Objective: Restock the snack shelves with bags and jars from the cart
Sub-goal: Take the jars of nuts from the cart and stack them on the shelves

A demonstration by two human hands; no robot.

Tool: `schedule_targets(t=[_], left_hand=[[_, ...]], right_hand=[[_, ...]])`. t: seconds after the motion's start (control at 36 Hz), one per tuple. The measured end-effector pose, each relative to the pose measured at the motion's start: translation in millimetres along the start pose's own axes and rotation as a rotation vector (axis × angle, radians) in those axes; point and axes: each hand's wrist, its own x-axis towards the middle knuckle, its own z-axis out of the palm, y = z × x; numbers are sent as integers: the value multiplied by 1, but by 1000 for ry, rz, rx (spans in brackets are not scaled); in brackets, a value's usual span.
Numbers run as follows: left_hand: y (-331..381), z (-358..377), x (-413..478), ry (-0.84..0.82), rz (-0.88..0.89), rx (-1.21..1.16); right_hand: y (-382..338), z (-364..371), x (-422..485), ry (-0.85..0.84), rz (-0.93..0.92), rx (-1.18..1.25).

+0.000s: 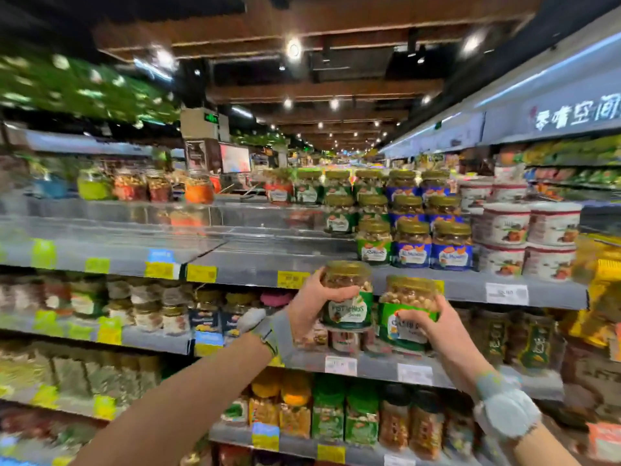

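Fingers (339, 292) of the left hand (311, 307) curled round a pistachio jar (349, 309); fingers (410, 316) of the right hand (431, 327) wrapped over a cashew jar (408, 297). Both jars side by side, held at the front edge of the top shelf (255, 260). Likely trouble: lids catching that edge, single-handed grips slipping, or a hard push toppling the stacked jars (413, 245) already up there.
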Motion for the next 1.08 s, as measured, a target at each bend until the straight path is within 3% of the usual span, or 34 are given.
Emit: schedule_targets(t=[0.11,0.44,0.67,0.92,1.08], left_hand=[[25,-48,38,129,89,14],[59,-134,153,194,286,115],[23,-170,253,287,200,273],[40,-155,246,391,176,448],[27,-165,250,344,164,631]], right_hand=[[-21,37,31,31,-63,5],[-44,96,119,150,-191,-190],[-40,129,158,157,-183,-267],[-41,141,191,112,-183,-289],[-39,140,201,81,-198,-307]])
